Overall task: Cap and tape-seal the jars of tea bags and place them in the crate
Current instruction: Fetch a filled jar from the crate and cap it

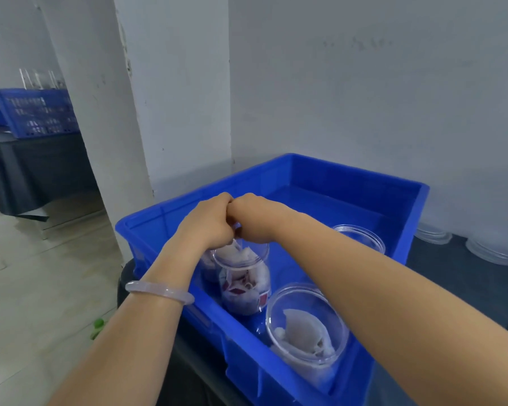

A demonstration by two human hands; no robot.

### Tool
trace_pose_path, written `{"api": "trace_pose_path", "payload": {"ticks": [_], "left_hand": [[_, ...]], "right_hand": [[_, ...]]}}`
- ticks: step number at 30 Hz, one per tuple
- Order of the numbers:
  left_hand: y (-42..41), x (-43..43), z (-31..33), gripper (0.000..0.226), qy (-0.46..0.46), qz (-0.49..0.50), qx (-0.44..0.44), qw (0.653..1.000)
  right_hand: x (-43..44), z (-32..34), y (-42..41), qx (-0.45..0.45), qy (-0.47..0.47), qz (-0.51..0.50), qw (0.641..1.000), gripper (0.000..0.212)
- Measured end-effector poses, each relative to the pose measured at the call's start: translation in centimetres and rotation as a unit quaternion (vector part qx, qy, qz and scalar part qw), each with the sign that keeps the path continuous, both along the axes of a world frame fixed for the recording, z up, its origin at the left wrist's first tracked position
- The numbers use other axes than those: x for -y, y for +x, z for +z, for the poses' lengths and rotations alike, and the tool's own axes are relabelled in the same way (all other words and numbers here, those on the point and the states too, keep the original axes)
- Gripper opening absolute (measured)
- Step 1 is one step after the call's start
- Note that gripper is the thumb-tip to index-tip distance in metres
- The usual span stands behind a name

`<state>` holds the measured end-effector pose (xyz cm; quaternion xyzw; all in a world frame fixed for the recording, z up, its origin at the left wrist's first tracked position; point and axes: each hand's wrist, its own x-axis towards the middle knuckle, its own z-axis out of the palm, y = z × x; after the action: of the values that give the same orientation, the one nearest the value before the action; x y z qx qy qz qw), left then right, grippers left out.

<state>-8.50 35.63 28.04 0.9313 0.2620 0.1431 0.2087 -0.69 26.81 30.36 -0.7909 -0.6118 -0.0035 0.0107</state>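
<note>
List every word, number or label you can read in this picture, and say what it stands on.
No text can be read.
The red tags in the jar are too blurred to show any print.
The blue crate shows no lettering.

No text can be read: the small red tags (263, 300) inside the clear plastic jar (241, 307) are too blurred.

The crate (153, 230) is bright blue, the jars (336, 310) clear, their tea bags (247, 291) white and dark red, the bangle (159, 290) pale lilac, the table (452, 268) black.
</note>
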Motion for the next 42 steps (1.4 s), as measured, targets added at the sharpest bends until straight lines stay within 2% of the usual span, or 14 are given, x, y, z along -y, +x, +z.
{"api": "trace_pose_path", "payload": {"ticks": [2, 6, 8, 17, 21, 23, 25, 27, 32, 36, 39, 40, 41, 42], "left_hand": [[0.5, 0.6, 0.3, 0.026, -0.013, -0.024, -0.013, 1.000], [2.0, 2.5, 0.9, 0.019, -0.037, -0.079, -0.045, 0.995], [2.8, 3.7, 1.0, 0.019, -0.042, -0.096, -0.047, 0.993], [6.6, 9.0, 0.4, 0.021, -0.080, -0.169, -0.036, 0.982], [8.2, 9.9, 0.6, 0.029, -0.079, -0.221, -0.030, 0.972], [8.8, 10.0, 0.8, 0.043, -0.076, -0.243, -0.029, 0.967], [9.5, 10.5, 0.6, 0.052, -0.074, -0.254, -0.018, 0.964], [10.3, 11.2, 0.2, 0.050, -0.081, -0.259, 0.011, 0.962], [11.8, 12.8, -0.6, 0.054, -0.115, -0.256, 0.046, 0.959], [12.3, 12.4, -0.4, 0.039, -0.052, -0.259, -0.022, 0.964], [12.5, 11.7, -0.1, 0.044, -0.069, -0.270, -0.049, 0.959], [12.7, 11.7, -0.2, 0.046, -0.071, -0.268, -0.049, 0.959], [13.0, 11.7, -0.3, 0.046, -0.082, -0.261, -0.051, 0.960], [13.4, 11.8, -0.5, 0.046, -0.096, -0.253, -0.052, 0.961]], "right_hand": [[0.9, 0.4, 0.4, -0.017, -0.013, -0.012, 1.000, 0.008], [3.3, 0.7, 1.6, -0.051, -0.033, -0.043, 0.997, 0.028], [4.6, 0.9, 2.1, -0.048, -0.042, -0.054, 0.996, 0.030], [10.4, 1.1, 4.5, -0.010, -0.073, -0.157, 0.985, 0.027], [12.1, 0.6, 5.5, 0.026, -0.056, -0.197, 0.978, 0.017], [12.3, 0.2, 5.8, 0.058, -0.038, -0.210, 0.975, 0.006], [12.5, -0.3, 6.1, 0.072, -0.020, -0.230, 0.970, 0.006], [12.8, -0.4, 6.5, 0.063, -0.013, -0.255, 0.965, 0.006], [14.6, 0.2, 6.6, -0.026, -0.042, -0.255, 0.966, 0.026], [17.3, 2.3, 3.6, -0.111, 0.001, -0.248, 0.962, 0.035], [19.3, 3.0, -0.1, -0.144, -0.044, -0.232, 0.961, 0.086], [19.9, 2.8, -1.2, -0.153, -0.065, -0.232, 0.958, 0.097], [20.3, 2.4, -2.2, -0.148, -0.082, -0.224, 0.960, 0.096], [20.5, 1.8, -3.0, -0.119, -0.093, -0.215, 0.965, 0.085]]}}
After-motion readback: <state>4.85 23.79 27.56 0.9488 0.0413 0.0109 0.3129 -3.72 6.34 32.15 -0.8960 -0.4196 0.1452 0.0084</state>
